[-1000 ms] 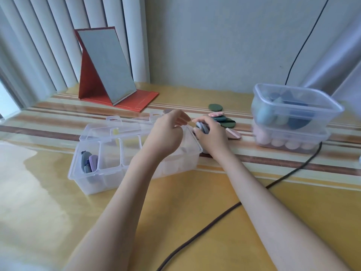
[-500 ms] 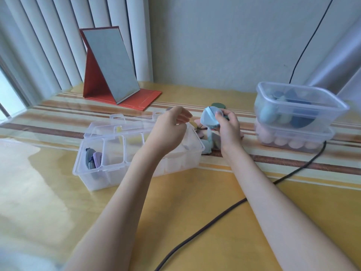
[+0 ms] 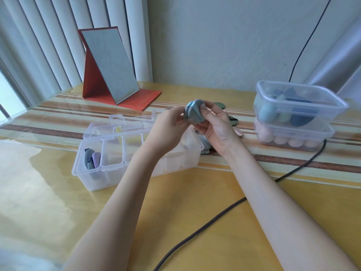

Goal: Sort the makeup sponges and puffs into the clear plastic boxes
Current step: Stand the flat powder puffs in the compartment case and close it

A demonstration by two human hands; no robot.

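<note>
A small stack of grey-blue flat puffs [image 3: 193,114] is held in the air above the right end of the divided clear box [image 3: 93,173]. My right hand [image 3: 216,128] grips the stack with thumb on its face. My left hand [image 3: 170,128] pinches its left edge. The box's leftmost compartment holds grey and purple puffs [image 3: 92,160]. More puffs lie on the table behind my hands, a dark green one [image 3: 220,105] and a pink one [image 3: 238,132], partly hidden.
Two stacked clear tubs [image 3: 297,96] at the right hold blue and green sponges above, pink ones below. A red folding mirror [image 3: 111,67] stands at the back left. A dark cable [image 3: 211,220] crosses the yellow table in front.
My right hand lifted the grey-blue puffs off the table and brought them up and left; my left hand rose from the box to take hold of their left edge.
</note>
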